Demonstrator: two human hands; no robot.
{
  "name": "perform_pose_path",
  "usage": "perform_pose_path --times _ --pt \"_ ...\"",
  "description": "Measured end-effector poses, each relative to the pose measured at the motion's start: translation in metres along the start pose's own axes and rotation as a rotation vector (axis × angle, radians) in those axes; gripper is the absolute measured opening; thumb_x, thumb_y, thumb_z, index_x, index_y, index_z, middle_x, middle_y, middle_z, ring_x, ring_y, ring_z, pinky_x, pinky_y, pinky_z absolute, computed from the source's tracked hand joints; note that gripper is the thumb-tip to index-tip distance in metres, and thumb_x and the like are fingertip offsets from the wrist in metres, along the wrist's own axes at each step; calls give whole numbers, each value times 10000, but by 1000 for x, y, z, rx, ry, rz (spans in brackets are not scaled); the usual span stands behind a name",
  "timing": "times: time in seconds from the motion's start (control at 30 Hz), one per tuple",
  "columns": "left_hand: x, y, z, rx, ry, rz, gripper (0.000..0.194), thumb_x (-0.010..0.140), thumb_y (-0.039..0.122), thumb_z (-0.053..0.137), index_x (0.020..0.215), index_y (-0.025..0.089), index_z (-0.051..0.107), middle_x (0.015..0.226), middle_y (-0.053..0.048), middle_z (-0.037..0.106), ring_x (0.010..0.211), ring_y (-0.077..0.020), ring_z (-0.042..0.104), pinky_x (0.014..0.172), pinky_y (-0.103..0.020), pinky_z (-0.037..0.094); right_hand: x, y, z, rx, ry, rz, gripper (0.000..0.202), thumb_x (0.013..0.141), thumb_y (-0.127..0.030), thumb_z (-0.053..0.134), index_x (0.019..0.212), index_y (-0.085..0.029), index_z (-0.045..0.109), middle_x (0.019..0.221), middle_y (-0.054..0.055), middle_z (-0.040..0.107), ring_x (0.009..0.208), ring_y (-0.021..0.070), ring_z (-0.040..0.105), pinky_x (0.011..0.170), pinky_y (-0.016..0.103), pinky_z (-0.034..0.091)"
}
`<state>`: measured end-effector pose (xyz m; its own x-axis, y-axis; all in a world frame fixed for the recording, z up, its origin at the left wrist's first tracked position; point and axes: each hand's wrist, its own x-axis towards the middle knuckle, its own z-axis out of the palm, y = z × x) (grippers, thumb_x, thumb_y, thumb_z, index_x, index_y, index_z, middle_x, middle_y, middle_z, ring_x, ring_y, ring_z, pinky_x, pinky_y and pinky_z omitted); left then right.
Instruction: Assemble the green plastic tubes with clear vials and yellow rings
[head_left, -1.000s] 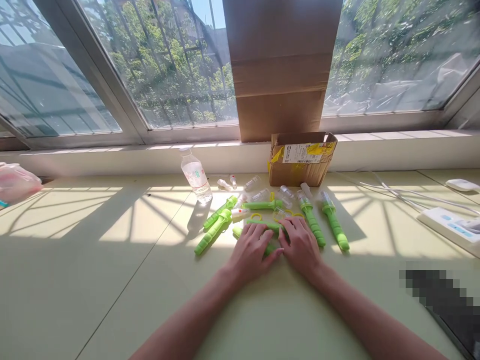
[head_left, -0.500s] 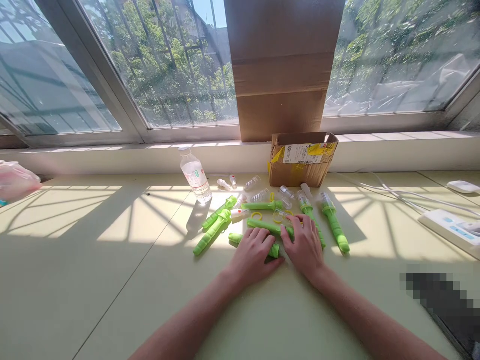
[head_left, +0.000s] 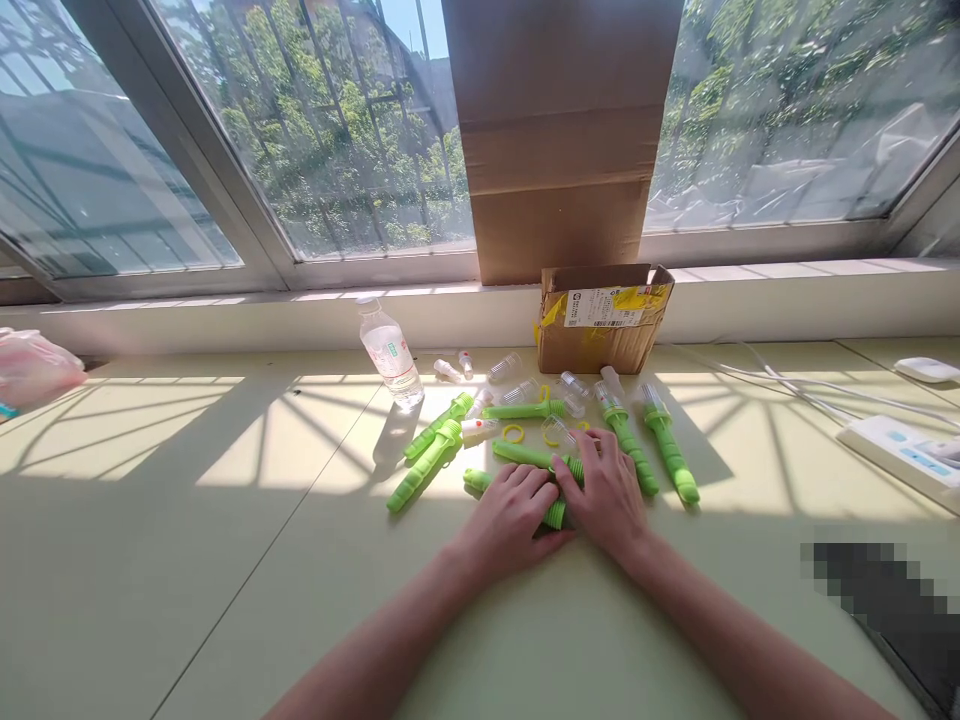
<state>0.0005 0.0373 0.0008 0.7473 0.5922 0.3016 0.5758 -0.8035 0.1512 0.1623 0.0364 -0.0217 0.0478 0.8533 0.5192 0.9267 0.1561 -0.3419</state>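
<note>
My left hand [head_left: 514, 510] lies over a green plastic handle [head_left: 478, 481], its fingers curled round the middle; the threaded end [head_left: 555, 514] shows past them. My right hand [head_left: 609, 490] is closed beside it, thumb and forefinger about the threaded end of a second green handle [head_left: 521, 453]. Part of that end is hidden by the fingers. Just beyond the fingertips lie a clear plastic cap [head_left: 559, 431] and a yellow ring [head_left: 514, 434]. A third green handle [head_left: 525, 410] rests crosswise behind them.
Two green handles [head_left: 426, 465] lie to the left, and two with clear tops [head_left: 671, 455] to the right. White pieces [head_left: 448, 371] and clear caps [head_left: 504, 367] are scattered behind. Farther back stand a water bottle [head_left: 391, 355] and a cardboard box [head_left: 604, 335]. A power strip [head_left: 904, 450] sits at right.
The handle under my left hand has shifted slightly right and towards me. My right hand's fingers have moved a little, and the green handle beside it has slid slightly right.
</note>
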Motion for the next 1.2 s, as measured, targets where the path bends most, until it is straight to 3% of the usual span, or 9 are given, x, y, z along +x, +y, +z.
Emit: perform_pose_path --times 0.43,0.67,0.8,0.9,1.0,1.07,1.2 --pt "0 3 -3 -13 -33 -41 278 835 444 512 924 184 546 1031 -90 595 962 -247 548 843 -404 451 1 3 4 201 64 23 313 884 -349 426 1126 -169 510 1102 134 494 1037 248 510 847 422 453" --pt "0 2 -2 -35 24 -45 480 816 421 547 1233 200 461 1315 -135 488 1179 -284 474 949 -453 407 -1 -2 -3 236 139 -47 307 878 -285 442 1151 -163 508 1212 142 444 1172 249 427 991 467 372" --pt "0 2 -1 -34 37 -58 417 813 420 546 1171 210 502 1193 -118 564 1096 -275 529 902 -442 433 0 -4 -5 288 173 -124 273 872 -229 443 1128 -174 521 1198 138 462 1175 244 435 1015 492 351" --pt "1 2 0 -27 41 -78 340 818 424 533 1076 202 539 1074 -103 602 1016 -264 559 864 -427 446 -1 -5 -6 360 238 -182 260 854 -160 453 1096 -193 542 1140 120 500 1128 220 479 979 448 400" --pt "1 2 1 -28 47 -109 327 819 402 526 1077 200 534 1085 -103 597 1025 -264 553 870 -424 440 -4 -5 -8 399 290 -253 267 827 -99 463 1043 -209 574 1057 97 540 1045 197 528 919 398 448" --pt "0 1 2 -38 67 -115 369 804 362 542 1138 208 506 1177 -110 569 1092 -271 526 898 -431 427 -8 -6 -9 407 260 -296 280 818 -82 449 1017 -217 592 1014 86 559 976 183 555 865 363 475" --pt "0 1 2 -44 61 -124 412 774 278 548 1173 205 476 1252 -116 531 1103 -278 522 897 -432 427 -12 -8 -7 404 59 -323 320 816 -64 381 976 -210 617 930 67 595 841 155 586 753 292 502"
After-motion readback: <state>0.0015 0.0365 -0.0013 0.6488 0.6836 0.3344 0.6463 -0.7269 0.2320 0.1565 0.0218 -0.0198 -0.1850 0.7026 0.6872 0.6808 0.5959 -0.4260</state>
